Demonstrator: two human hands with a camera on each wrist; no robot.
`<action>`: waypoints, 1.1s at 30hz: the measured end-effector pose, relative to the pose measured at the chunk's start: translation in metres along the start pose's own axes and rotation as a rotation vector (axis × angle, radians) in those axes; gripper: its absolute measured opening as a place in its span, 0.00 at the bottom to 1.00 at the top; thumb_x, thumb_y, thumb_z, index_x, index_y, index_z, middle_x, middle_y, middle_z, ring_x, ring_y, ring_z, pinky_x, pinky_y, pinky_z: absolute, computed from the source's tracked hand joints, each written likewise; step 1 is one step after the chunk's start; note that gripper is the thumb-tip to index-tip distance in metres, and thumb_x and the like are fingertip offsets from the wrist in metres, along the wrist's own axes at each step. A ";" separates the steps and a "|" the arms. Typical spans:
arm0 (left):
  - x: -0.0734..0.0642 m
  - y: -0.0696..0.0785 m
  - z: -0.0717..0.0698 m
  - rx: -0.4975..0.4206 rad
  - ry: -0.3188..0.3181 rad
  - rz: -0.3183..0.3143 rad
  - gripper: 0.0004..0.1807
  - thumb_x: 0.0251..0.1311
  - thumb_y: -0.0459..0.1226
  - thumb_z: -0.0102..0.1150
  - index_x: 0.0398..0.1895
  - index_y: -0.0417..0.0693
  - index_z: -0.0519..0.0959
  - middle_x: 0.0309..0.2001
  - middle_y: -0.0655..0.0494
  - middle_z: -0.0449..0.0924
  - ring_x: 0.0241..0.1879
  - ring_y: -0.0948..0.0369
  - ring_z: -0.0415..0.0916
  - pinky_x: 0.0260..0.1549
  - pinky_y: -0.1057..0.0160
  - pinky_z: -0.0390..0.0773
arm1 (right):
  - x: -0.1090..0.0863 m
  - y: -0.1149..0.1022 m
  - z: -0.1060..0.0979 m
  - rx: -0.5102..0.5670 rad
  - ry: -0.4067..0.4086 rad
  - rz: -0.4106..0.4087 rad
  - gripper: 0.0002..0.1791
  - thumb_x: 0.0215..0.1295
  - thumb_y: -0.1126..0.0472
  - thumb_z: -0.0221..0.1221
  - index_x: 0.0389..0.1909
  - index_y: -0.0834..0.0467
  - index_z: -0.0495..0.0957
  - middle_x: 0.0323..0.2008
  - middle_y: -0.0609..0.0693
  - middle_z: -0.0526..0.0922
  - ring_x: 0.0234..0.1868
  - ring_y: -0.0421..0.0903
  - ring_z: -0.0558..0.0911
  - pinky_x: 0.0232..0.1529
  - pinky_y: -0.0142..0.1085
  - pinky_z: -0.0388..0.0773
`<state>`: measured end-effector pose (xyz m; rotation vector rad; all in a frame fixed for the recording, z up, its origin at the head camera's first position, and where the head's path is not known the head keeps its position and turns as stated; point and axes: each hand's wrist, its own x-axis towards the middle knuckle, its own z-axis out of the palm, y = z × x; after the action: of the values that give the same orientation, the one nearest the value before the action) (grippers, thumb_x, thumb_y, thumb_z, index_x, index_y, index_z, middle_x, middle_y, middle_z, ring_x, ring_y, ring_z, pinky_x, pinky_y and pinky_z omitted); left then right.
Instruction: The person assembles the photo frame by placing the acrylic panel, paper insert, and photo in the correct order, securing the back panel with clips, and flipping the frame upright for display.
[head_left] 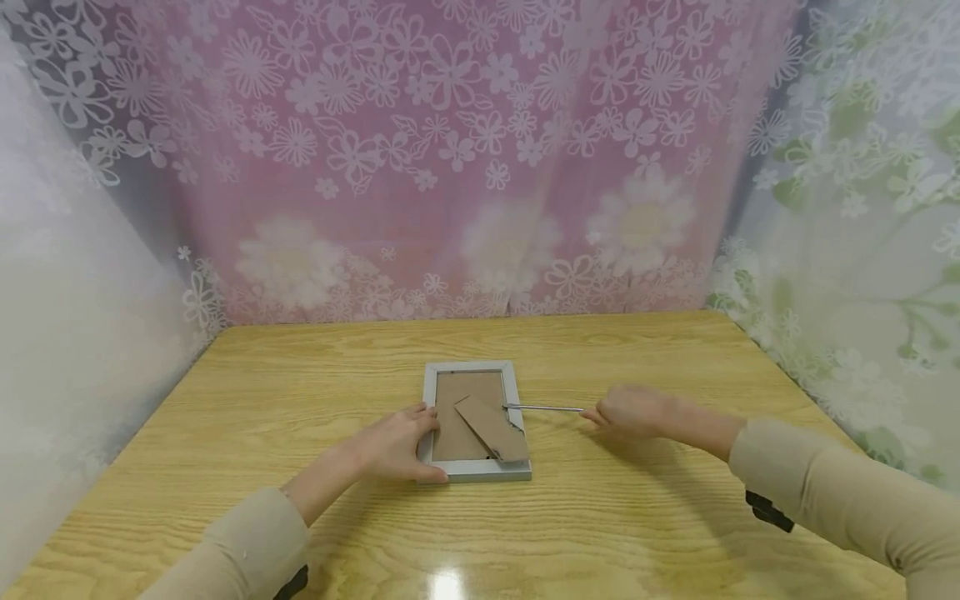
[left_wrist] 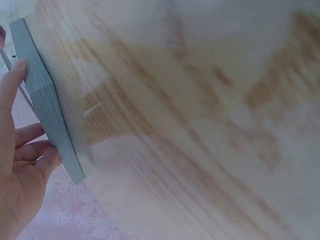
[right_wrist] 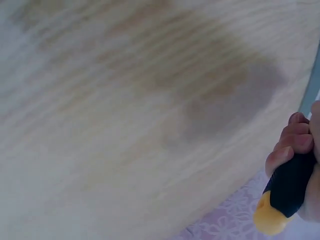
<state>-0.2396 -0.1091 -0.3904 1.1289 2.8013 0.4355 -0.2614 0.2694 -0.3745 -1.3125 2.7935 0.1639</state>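
Note:
A picture frame (head_left: 480, 471) with a silver-grey border lies back side up on the table. Its brown backing board (head_left: 450, 392) faces up, with a stand flap (head_left: 487, 425) slanting across it. My left hand (head_left: 393, 446) grips the frame's lower left corner, thumb at the near edge and fingers along the left side. In my right hand (head_left: 633, 411) is a screwdriver (right_wrist: 287, 187) with a black and yellow handle. Its metal shaft (head_left: 551, 408) points left, and the tip meets the inner edge of the frame's right side beside the flap.
The wood-grain table (head_left: 330, 358) reaches back to a pink flowered curtain (head_left: 420, 217). Pale curtains hang at the left and at the right (head_left: 847, 300). A bright light reflection shows at the table's near side.

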 end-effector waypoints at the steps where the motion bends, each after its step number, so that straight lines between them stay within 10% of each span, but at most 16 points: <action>1: 0.000 0.000 0.000 0.003 0.001 0.001 0.38 0.48 0.56 0.66 0.53 0.35 0.74 0.62 0.35 0.64 0.63 0.41 0.59 0.58 0.47 0.65 | 0.001 0.000 -0.003 -0.013 -0.015 0.015 0.25 0.74 0.61 0.41 0.16 0.56 0.76 0.11 0.40 0.71 0.11 0.29 0.63 0.23 0.21 0.72; 8: 0.001 0.000 0.000 0.016 -0.004 0.001 0.38 0.47 0.56 0.66 0.52 0.35 0.74 0.61 0.35 0.65 0.62 0.41 0.60 0.58 0.47 0.65 | 0.007 -0.010 -0.025 -0.079 0.006 0.046 0.30 0.68 0.58 0.51 0.04 0.50 0.55 0.06 0.37 0.48 0.08 0.32 0.48 0.11 0.21 0.52; 20: 0.004 0.001 0.000 0.019 -0.013 -0.007 0.38 0.47 0.57 0.66 0.52 0.36 0.74 0.61 0.36 0.65 0.62 0.41 0.60 0.58 0.48 0.65 | 0.018 -0.022 -0.052 -0.198 -0.110 0.025 0.23 0.70 0.57 0.49 0.16 0.60 0.79 0.10 0.45 0.73 0.11 0.36 0.69 0.17 0.24 0.74; 33: 0.002 0.001 0.000 0.030 -0.019 -0.007 0.38 0.47 0.57 0.65 0.52 0.37 0.74 0.61 0.37 0.65 0.62 0.42 0.60 0.58 0.48 0.65 | 0.016 -0.023 -0.045 -0.203 -0.086 0.044 0.26 0.70 0.55 0.49 0.09 0.56 0.71 0.07 0.41 0.63 0.10 0.34 0.57 0.12 0.23 0.65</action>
<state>-0.2406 -0.1070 -0.3902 1.1231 2.8038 0.3816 -0.2543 0.2371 -0.3334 -1.2478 2.7942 0.5058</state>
